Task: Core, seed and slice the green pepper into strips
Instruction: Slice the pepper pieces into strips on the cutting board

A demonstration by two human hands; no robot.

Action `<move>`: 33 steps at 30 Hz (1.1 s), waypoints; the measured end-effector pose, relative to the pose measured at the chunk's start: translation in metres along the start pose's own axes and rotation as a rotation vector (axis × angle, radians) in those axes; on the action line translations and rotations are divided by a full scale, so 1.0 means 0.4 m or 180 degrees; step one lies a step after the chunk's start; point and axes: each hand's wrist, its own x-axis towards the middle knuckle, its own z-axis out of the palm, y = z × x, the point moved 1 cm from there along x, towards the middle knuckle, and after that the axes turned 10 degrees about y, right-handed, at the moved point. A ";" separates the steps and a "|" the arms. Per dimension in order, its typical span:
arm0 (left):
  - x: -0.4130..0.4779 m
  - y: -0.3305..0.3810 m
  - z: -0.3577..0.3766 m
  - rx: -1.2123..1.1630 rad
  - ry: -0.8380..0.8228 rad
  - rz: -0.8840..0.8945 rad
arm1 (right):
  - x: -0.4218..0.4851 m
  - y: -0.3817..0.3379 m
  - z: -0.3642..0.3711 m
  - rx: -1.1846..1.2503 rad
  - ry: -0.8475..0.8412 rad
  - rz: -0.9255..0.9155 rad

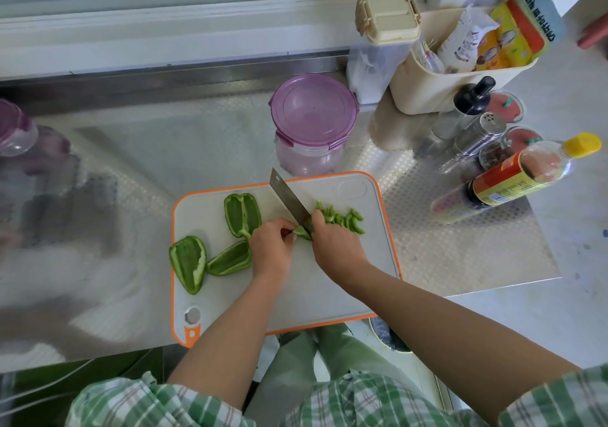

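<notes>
1. One small pepper remnant point(301, 231) sits under the blade on the cutting board point(329, 295). Coring and seeding look done, and slicing into strips is the step in hand, by my judgement about a quarter through.
2. The left hand point(271, 249) pinches that remnant with curled fingertips. The cleaver point(289, 200) stands just to their right, and the right hand point(335, 245) has its fingers wrapped round the handle.
3. As I judge it, the next move is a last cut or two through the remnant, with the left fingertips tucked clear of the edge. After that, the nearest uncut piece gets drawn over.
4. Counted from the left, three uncut pieces lie hollow side up: the leftmost piece point(187, 263) at the board's left edge, the middle piece point(229, 258) just beside the left hand, and the rear piece point(242, 214) behind it.
5. There is one cleaver and one board, which rests on the steel tabletop point(460, 245).
6. Right of the blade lies one heap of strips point(342, 219), too bunched to count exactly.
</notes>
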 end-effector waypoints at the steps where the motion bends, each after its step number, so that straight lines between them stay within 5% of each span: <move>1: -0.001 -0.001 -0.001 0.0006 -0.0005 -0.0006 | 0.004 -0.001 0.001 0.0011 0.0001 -0.0004; 10: -0.003 0.001 -0.003 -0.0012 0.0007 0.0000 | -0.017 0.033 -0.033 0.0667 0.0239 0.0057; 33: 0.005 -0.007 0.002 -0.0003 -0.0017 -0.0012 | 0.000 -0.008 0.002 0.0075 -0.0016 0.0064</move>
